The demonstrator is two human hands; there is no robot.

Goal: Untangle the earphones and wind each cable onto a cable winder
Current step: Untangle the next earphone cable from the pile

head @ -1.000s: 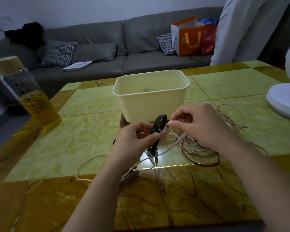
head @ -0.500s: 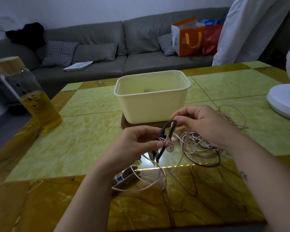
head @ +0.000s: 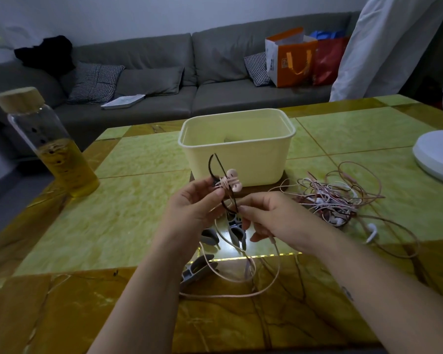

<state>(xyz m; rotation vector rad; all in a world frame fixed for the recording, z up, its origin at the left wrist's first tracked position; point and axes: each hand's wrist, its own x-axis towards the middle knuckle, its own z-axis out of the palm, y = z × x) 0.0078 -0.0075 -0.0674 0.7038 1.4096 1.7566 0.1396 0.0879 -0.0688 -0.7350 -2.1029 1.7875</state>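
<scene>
Pink earphones (head: 232, 180) were up off the tabletop (head: 128, 215), both buds strapped by a few turns of their own pink cable (head: 215, 296) against the black cable winder (head: 216, 178). Your left hand (head: 192, 210) pinched that winder right at the wrapped part, thumb and forefinger pressed together on it. The winder's thin loop rose tilted in front of the cream container (head: 266, 159).

Your right hand (head: 274, 221) sat just beside the left, fingers curled. Its forefinger tip touched the winder's lower end, and the pink cable ran out from under its fingers, so that hand gripped the cable. From there the cable dropped and swung in loose loops across the near part of the tabletop.

Below your hands lay three grey cable winders (head: 237, 229): two close together under your fingers, and one nearer the near edge with the cable lying across it.

Toward the right edge sat the tangle of other earphones (head: 327, 198), pink, white and dark cables knotted together, apart from your hands. A white earbud (head: 372, 232) lay at its near side.

The container stood on a brown wooden board (head: 264, 189) toward the far edge. A glass bottle (head: 59, 154), wooden-capped and half full of yellow liquid, stood at the left edge, and a white fan base (head: 435, 154) at the right edge.
</scene>
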